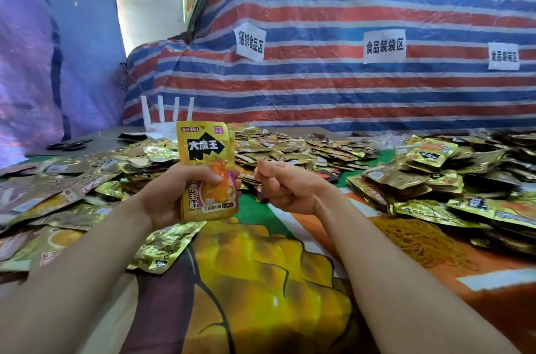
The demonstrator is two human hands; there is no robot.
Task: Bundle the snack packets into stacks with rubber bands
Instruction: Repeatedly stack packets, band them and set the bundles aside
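Observation:
My left hand (174,194) grips an upright stack of yellow snack packets (207,150) with black lettering, thumb across the front. Just to its right, my right hand (284,188) has its fingers curled, with the fingertips at a dark packet edge (255,182) from the pile; whether it pinches that packet is unclear. Loose gold and yellow packets (290,147) cover the table behind and to both sides. A heap of tan rubber bands (420,240) lies on the table to the right of my right forearm.
A printed cloth with orange, green and yellow shapes (261,266) covers the table in front of me. A striped red, blue and white tarpaulin (348,86) with paper signs hangs behind. A white router (165,115) and black scissors (69,145) sit at the far left.

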